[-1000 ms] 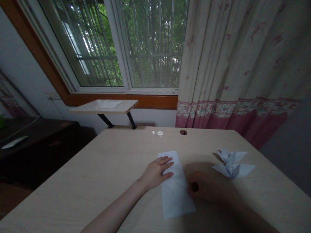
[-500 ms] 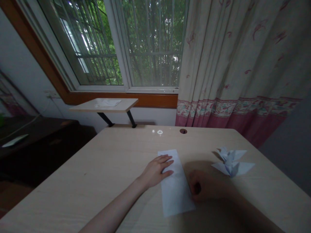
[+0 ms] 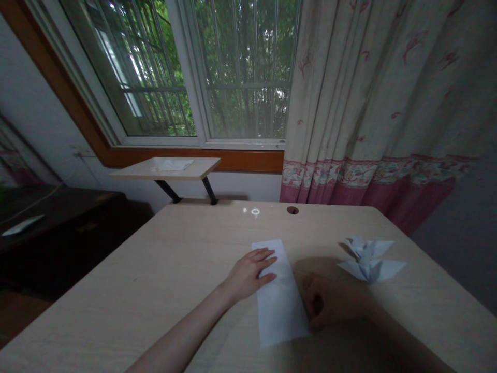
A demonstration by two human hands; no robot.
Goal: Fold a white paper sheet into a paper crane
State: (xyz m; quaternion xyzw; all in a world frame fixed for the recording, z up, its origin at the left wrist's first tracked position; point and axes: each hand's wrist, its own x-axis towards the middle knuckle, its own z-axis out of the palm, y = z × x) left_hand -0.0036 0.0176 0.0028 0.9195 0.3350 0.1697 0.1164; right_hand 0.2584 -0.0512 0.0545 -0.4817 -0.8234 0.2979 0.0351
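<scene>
A white sheet of paper, a long narrow strip shape, lies flat on the desk in front of me. Across its upper left part rests my left hand, fingers stretched out and apart, pressing the sheet down. My right hand is curled like a loose fist beside the paper's right edge, its fingertips at or very near that edge. A dark hollow shows inside the curl, with no object visible in it. Two folded paper cranes stand close together to the right, beyond my right hand.
The pale wooden desk has a round cable hole near its back edge. A small raised shelf at the back left carries white paper. Behind are a window and a curtain. A dark cabinet stands at left.
My right hand has slid slightly down along the paper's right edge, toward me. My left hand stays in place on the sheet.
</scene>
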